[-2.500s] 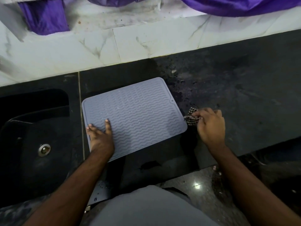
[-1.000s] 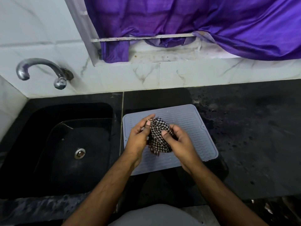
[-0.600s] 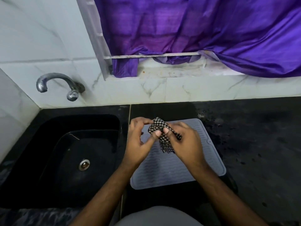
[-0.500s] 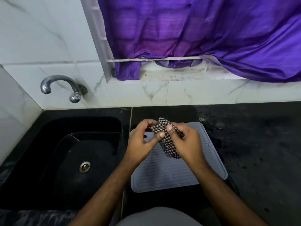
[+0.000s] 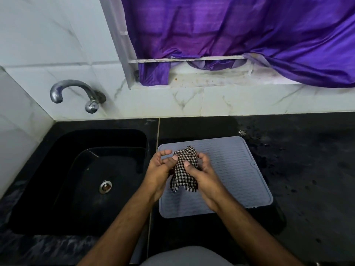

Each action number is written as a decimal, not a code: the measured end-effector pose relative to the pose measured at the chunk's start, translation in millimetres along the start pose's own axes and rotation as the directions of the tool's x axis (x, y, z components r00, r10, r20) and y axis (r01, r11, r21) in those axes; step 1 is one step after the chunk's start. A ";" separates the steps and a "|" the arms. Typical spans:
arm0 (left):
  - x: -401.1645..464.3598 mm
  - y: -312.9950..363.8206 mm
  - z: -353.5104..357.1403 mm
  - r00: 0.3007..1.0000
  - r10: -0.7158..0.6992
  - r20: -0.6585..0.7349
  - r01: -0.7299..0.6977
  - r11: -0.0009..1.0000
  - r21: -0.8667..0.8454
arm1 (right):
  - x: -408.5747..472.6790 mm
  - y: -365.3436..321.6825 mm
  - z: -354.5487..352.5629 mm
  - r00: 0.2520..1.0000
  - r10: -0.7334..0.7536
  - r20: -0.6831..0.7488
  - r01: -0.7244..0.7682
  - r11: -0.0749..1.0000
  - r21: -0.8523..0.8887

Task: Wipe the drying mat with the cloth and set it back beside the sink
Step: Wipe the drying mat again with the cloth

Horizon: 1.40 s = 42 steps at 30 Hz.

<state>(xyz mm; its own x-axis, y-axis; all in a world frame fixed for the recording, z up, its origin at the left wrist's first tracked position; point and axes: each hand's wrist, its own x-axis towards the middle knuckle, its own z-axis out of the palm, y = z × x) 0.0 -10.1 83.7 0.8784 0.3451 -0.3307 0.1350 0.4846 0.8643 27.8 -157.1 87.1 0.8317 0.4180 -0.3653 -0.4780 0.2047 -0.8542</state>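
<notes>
A grey ribbed drying mat (image 5: pixel 234 169) lies flat on the black counter, just right of the black sink (image 5: pixel 80 179). Above the mat's left part I hold a black-and-white checked cloth (image 5: pixel 184 169) bunched between both hands. My left hand (image 5: pixel 160 167) pinches its left side with thumb and fingers. My right hand (image 5: pixel 199 171) grips its right side, thumb on top. The cloth's lower end hangs loose over the mat.
A metal tap (image 5: pixel 76 93) juts from the white tiled wall over the sink, whose drain (image 5: pixel 105 186) shows in its bottom. A purple curtain (image 5: pixel 230 35) hangs over the window ledge behind. Dark wet specks mark the counter (image 5: pixel 307 169) right of the mat.
My right hand lifted the cloth from the counter at the mat's right edge; my left hand left the mat. Both hands now work the bunched cloth above the mat. The view tilted up.
</notes>
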 end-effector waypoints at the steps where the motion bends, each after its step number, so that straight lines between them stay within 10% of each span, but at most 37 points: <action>1: 1.4 -1.5 -4.5 1.000 0.011 -0.018 -0.010 0.999 0.048 | 3.3 3.0 -2.4 0.999 0.036 -0.004 -0.036 0.999 0.027; 6: 16.3 -18.3 -40.5 0.976 0.164 -0.143 -0.062 0.838 0.542 | 31.2 14.6 -6.2 0.982 0.129 -0.135 -0.117 0.988 0.097; 10: 40.0 -27.2 -68.9 0.998 0.061 -0.009 -0.012 0.345 0.938 | 73.6 8.0 0.4 0.959 -0.228 -0.168 0.159 0.925 -0.346; 14: 59.6 -34.5 -72.7 0.994 -0.093 0.063 -0.078 -0.165 0.983 | 139.1 8.3 14.8 0.860 -0.449 0.241 0.450 0.447 -0.773; 18: 65.4 -41.0 -69.8 0.991 -0.115 0.072 -0.110 -0.368 0.923 | 189.2 27.6 31.4 0.832 -0.131 0.540 0.511 -0.199 -0.836; 25: 75.9 -34.9 -61.4 0.993 -0.104 0.059 -0.099 -0.439 0.893 | 227.6 14.0 31.3 0.822 -0.157 0.548 0.393 -0.539 -0.744; 29: 80.8 -34.3 -57.4 0.992 -0.127 0.025 -0.083 -0.474 0.877 | 230.1 7.1 33.6 0.781 -0.310 0.542 0.370 -0.469 -0.802; 32: 84.8 -29.7 -50.2 0.987 -0.158 0.021 -0.103 -0.530 0.842 | 216.2 34.8 31.5 0.698 -0.159 0.698 0.514 -0.568 -0.643; 42: 86.8 -32.1 -19.8 0.978 -0.206 0.036 -0.176 -0.718 0.674 | 219.8 -9.2 11.0 0.860 -0.336 0.383 0.133 -0.578 -0.805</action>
<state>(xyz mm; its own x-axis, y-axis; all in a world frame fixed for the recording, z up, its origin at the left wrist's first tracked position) 62.8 20.3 19.8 0.8475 0.2086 -0.4881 0.0573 -0.9501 -0.3065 211.8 -57.3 18.7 0.7680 0.6302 0.1146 0.6143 -0.7753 0.1465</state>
